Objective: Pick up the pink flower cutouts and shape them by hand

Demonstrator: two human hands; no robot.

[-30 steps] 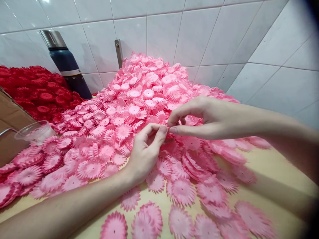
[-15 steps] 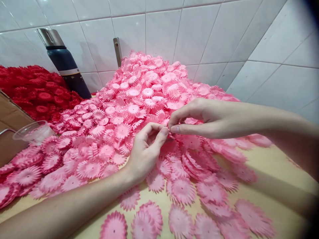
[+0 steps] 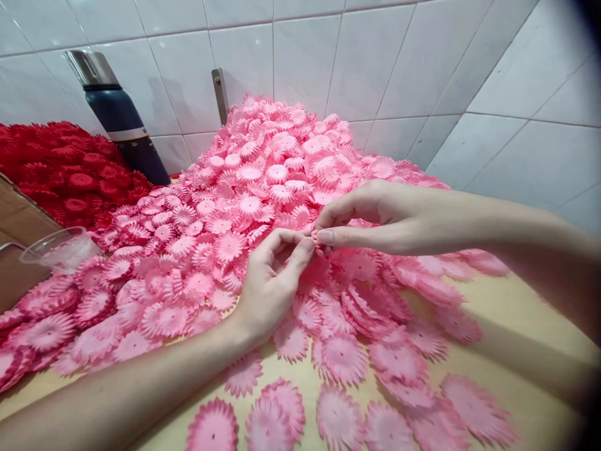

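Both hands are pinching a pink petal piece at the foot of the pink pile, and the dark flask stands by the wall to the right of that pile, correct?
Not quite. The head view shows the flask left of the pink pile, beside the red pile. The rest holds: left hand and right hand meet fingertip to fingertip on a pink piece at the pile's foot.

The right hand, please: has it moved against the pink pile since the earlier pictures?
Hardly: the right hand stays at the pink flower pile, pinching fingertips against the left hand.
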